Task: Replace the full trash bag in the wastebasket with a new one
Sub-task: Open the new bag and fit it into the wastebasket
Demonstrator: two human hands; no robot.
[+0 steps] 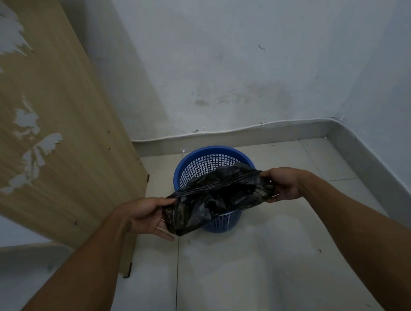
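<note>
My left hand (148, 214) and right hand (282, 183) each pinch an edge of the black bag (216, 195), stretched just above the blue wastebasket (199, 153) (its mesh looks unlined). I judge this the new liner; next, lower it in and cuff the rim.

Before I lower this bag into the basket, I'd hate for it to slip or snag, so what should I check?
1. Left hand grips the bag at one edge: ok.
2. Right hand grips the opposite edge: ok.
3. Basket upright on the floor: ok.
4. Basket emptied: ok, what shows inside is bare.
5. Bag mouth spread open: cannot tell, it is crumpled.
</note>
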